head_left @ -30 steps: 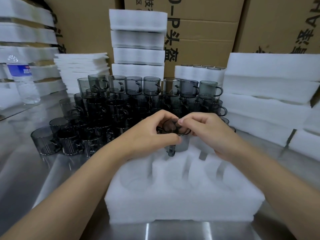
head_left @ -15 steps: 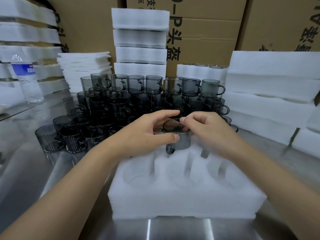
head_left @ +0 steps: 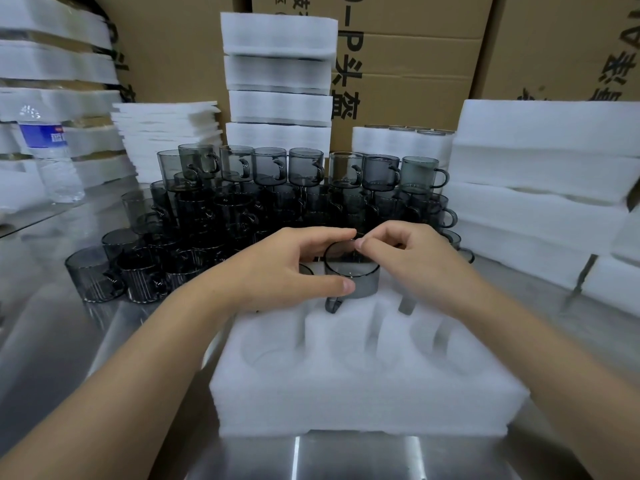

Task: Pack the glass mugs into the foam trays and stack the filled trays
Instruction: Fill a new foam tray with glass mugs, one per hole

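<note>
A smoky grey glass mug (head_left: 360,282) sits upright in the far middle pocket of a white foam tray (head_left: 363,400) on the steel table, its handle pointing toward me. My left hand (head_left: 287,268) holds the mug, thumb on its near wall and fingers over the far rim. My right hand (head_left: 412,258) pinches the far right of the rim. Another mug's rim (head_left: 306,269) shows partly behind my left hand. The near pockets of the tray hold nothing.
Several grey mugs (head_left: 277,195) stand stacked in rows behind the tray. Foam trays are piled at the right (head_left: 540,188), at the back centre (head_left: 280,81) and at the left (head_left: 52,64). A water bottle (head_left: 52,157) stands far left. Cardboard boxes (head_left: 415,57) form the backdrop.
The mug has sunk a little deeper into its pocket. Both hands stay on its rim, shifted only slightly.
</note>
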### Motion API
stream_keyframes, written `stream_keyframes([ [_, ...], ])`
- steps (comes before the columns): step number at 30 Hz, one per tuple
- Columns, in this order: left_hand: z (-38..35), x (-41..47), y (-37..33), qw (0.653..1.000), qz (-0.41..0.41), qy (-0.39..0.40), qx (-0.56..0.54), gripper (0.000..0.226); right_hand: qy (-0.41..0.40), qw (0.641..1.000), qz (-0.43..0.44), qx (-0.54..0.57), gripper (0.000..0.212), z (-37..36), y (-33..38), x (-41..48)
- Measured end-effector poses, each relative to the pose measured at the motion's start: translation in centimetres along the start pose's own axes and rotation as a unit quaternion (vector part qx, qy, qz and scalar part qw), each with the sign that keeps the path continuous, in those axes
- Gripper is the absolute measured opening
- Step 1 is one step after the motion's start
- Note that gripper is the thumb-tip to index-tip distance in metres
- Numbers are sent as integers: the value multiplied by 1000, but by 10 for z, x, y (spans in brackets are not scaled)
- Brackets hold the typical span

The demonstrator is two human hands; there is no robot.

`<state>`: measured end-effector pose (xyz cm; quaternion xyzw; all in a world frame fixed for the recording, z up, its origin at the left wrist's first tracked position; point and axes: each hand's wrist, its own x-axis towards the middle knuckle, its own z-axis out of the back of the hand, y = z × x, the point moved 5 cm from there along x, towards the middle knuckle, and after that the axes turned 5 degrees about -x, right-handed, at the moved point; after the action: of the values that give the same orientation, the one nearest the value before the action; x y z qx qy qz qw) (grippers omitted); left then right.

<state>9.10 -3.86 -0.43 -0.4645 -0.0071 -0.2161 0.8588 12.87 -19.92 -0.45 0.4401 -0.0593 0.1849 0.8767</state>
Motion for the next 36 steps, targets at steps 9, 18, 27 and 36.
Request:
stream_keyframes([
  [9, -2, 1, 3, 999, 2, 16, 32, 54, 37, 999, -16, -27, 11, -1, -5, 3],
  [18, -6, 0, 6, 998, 21, -4, 52, 41, 41, 992, -15, -118, 34, -4, -2, 0],
  [27, -2, 2, 12, 992, 64, -13, 110, 18, 66, 984, -16, -167, 17, -7, -7, 1],
  [36, 39, -10, -4, 904, -17, -375, 206, 18, 67, 980, -8, -188, 18, -7, -7, 0],
])
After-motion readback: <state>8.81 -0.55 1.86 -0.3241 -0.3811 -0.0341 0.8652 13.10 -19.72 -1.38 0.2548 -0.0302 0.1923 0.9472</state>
